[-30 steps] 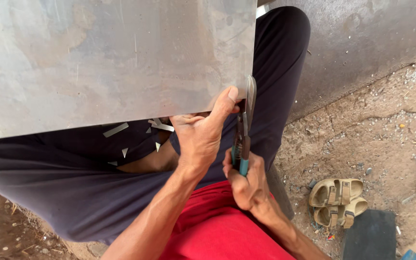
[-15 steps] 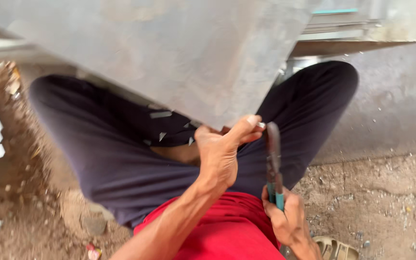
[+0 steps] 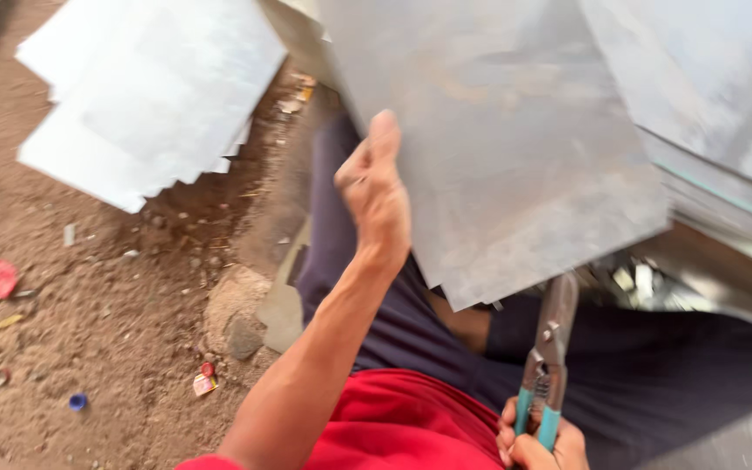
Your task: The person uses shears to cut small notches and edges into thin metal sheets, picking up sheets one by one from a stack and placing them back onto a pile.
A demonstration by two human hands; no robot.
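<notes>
So the left hand [image 3: 374, 196] is clamped onto the edge of a big grey metal sheet [image 3: 515, 148], thumb pointing up along the near face and the fingers wrapped around behind it, so you can't actually see them. The sheet is held up off the ground, tilted, above the person's lap, with its lower corner hanging just over the knees. It's a bit motion-blurred but you can make out scuffs and faint rusty streaks on the surface.

The right hand [image 3: 537, 446] is down at the bottom edge of the view, fist closed around the teal handles of a pair of tin snips [image 3: 546, 365]. The snips point upward, and their grey blades sit just under the sheet's lower edge; I can't tell if they touch it. The blades look closed, or close to it.

The person is sitting on the ground in dark trousers [image 3: 637, 374] and a red shirt [image 3: 402, 426]. Off to the left, well apart from the hands, a stack of pale cut sheets [image 3: 145, 96] lies on the dirt ground [image 3: 89, 331], with a stone [image 3: 235, 309] and some small bits of litter near it. More metal sheeting [image 3: 715, 96] fills the upper right, behind the held one.
</notes>
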